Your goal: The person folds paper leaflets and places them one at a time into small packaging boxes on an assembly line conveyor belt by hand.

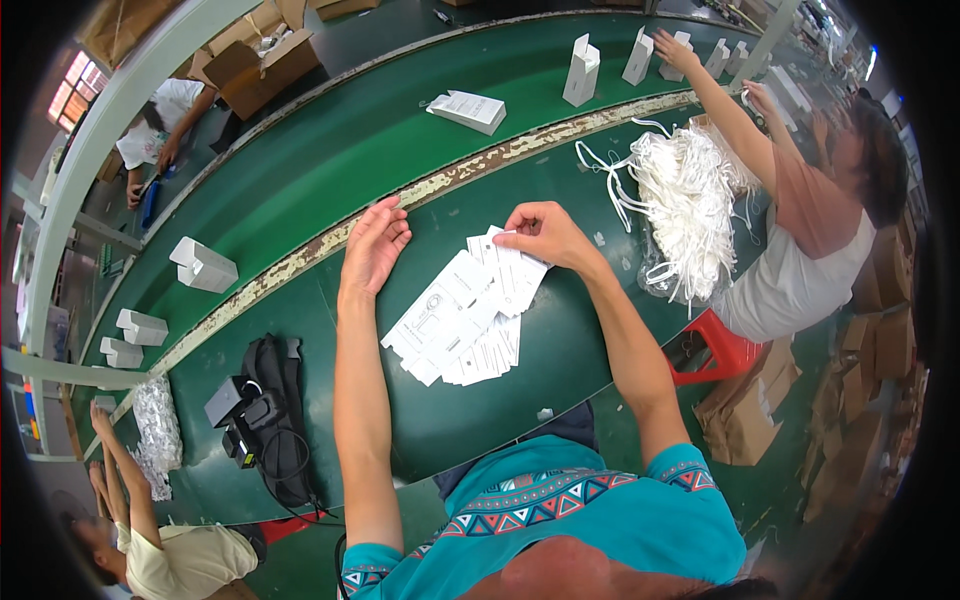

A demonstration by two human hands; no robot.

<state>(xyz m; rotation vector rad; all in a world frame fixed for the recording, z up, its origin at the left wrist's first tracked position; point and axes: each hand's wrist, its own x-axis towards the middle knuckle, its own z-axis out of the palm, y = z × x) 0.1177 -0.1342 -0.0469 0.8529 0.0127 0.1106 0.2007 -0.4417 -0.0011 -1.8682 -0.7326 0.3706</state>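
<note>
A loose pile of white printed paper leaflets lies on the green worktable in front of me, with smaller ones fanned out at its right side and lower edge. My right hand pinches the top edge of a white leaflet between thumb and fingers at the pile's upper right. Left of the pile, my left hand is raised near the conveyor edge, palm turned inward. Its fingers are loosely bent and apart, and nothing shows in them.
White cartons stand or lie along the green conveyor. White cables are heaped at right, beside a co-worker reaching to the cartons. A black bag with devices lies left. Another co-worker sits lower left.
</note>
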